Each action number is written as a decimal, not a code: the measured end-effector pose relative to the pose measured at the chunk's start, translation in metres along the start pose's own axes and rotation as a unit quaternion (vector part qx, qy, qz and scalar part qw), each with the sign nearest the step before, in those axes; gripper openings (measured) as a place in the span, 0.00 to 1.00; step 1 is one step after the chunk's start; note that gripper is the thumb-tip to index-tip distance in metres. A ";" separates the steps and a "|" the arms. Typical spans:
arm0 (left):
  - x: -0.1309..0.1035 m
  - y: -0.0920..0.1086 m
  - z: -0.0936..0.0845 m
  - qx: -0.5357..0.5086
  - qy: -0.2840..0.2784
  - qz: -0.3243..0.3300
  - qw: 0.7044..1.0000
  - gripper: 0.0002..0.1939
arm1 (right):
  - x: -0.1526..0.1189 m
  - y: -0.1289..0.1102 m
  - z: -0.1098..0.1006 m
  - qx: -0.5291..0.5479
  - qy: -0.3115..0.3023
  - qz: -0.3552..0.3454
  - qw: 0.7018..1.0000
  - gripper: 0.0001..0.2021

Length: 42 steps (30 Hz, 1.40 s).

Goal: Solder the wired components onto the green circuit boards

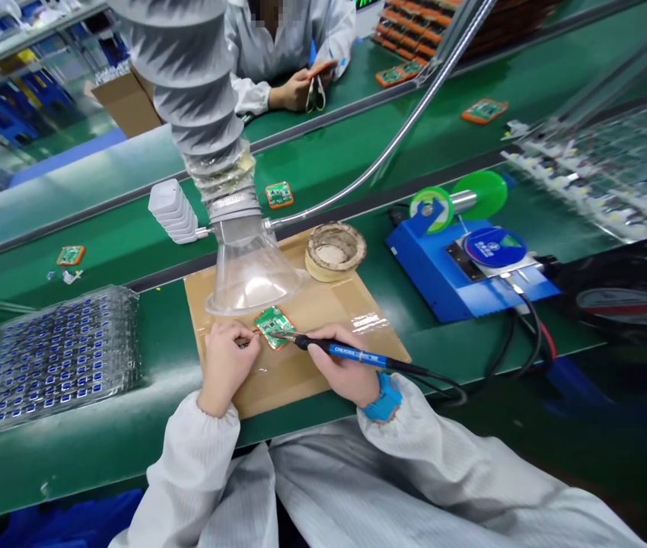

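Note:
A green circuit board [274,327] with an orange edge lies on the brown cardboard sheet [294,388]. My right hand [346,365] grips a soldering iron [352,353] with a blue handle, its tip over the board. To the left of the board, my left hand [230,358] is closed in a pinch at the board's edge. Whatever those fingers hold is too small to make out. Just above the board sits the clear funnel-shaped hood [255,270] of a grey ribbed hose [198,84]. A blue band [384,397] circles my right wrist.
Right of the cardboard stands a blue solder feeder [438,266] with green reels. A round, stained container [335,251] sits behind the board. Stacked clear trays [61,358] of blue-topped parts lie left. More boards [278,195] rest on the green belt; across it, a co-worker's hands [301,90] hold one.

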State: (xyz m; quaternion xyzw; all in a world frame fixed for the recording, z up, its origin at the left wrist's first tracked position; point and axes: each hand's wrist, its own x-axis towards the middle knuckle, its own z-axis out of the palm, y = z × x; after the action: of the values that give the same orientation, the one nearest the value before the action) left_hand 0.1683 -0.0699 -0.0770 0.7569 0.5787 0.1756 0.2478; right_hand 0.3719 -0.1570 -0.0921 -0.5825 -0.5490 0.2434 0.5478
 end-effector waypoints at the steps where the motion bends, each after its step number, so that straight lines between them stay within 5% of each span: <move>1: 0.000 0.000 0.000 -0.001 -0.001 0.000 1.000 0.10 | 0.001 -0.002 0.000 -0.009 -0.009 -0.001 1.000 0.02; 42: 0.000 0.004 -0.002 -0.012 0.006 -0.001 1.000 0.10 | 0.007 -0.005 0.005 -0.019 -0.040 0.016 0.999 0.01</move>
State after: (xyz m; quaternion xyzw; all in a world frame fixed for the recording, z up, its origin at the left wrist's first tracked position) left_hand 0.1699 -0.0708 -0.0729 0.7523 0.5786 0.1869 0.2536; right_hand 0.3680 -0.1501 -0.0871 -0.5918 -0.5653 0.2646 0.5102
